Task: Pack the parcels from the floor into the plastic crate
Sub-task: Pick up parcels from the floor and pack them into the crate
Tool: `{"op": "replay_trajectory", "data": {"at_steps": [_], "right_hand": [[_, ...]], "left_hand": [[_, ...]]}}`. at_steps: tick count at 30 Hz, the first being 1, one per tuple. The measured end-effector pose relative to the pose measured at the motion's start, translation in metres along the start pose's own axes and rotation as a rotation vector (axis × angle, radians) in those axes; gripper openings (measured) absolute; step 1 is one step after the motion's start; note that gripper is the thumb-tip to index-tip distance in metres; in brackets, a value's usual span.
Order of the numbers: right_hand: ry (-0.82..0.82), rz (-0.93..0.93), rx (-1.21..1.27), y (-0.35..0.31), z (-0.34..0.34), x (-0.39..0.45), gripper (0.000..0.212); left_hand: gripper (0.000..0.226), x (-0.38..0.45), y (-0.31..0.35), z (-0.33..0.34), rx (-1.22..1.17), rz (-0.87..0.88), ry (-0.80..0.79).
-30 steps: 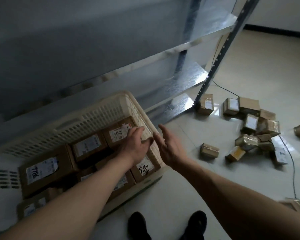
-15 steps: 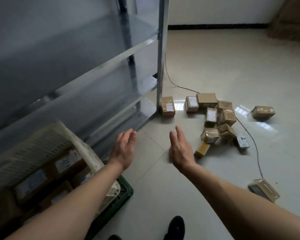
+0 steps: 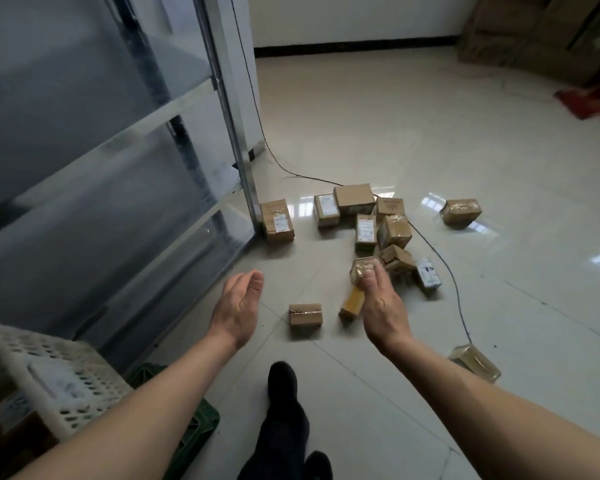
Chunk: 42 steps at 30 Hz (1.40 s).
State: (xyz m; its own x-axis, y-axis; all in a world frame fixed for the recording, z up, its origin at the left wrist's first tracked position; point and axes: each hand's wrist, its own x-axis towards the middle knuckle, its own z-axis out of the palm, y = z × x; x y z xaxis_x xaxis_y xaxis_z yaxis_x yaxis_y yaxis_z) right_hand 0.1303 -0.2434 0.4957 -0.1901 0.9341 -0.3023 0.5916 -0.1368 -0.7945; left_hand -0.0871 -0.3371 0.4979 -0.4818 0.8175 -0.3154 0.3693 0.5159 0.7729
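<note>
Both of the person's bare arms reach forward over the glossy pale tiled floor. The left hand hangs palm inward, fingers loosely extended, holding nothing. The right hand is likewise relaxed and empty, its fingertips overlapping a tape-wrapped brown cardboard parcel from this angle; contact cannot be told. A small brown cardboard box lies on the floor between the two hands. More brown cardboard parcels lie scattered beyond, near the post of a grey metal shelving rack. The cream perforated plastic crate sits at lower left, atop a green crate.
</note>
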Motion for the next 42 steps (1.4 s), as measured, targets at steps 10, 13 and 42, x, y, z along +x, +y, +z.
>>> {"op": "replay_trajectory", "data": {"at_steps": [10, 13, 42], "right_hand": [[0.1, 0.109, -0.042, 0.003, -0.039, 0.114, 0.07], [0.137, 0.152, -0.044, 0.009, -0.051, 0.141, 0.065], [-0.285, 0.268, -0.203, 0.194, -0.11, 0.449, 0.061]], "left_hand": [[0.075, 0.124, 0.041, 0.038, 0.069, 0.004, -0.114], [0.075, 0.156, 0.06, 0.048, 0.114, 0.023, -0.163], [0.052, 0.35, 0.109, 0.351, 0.086, -0.348, -0.168]]}}
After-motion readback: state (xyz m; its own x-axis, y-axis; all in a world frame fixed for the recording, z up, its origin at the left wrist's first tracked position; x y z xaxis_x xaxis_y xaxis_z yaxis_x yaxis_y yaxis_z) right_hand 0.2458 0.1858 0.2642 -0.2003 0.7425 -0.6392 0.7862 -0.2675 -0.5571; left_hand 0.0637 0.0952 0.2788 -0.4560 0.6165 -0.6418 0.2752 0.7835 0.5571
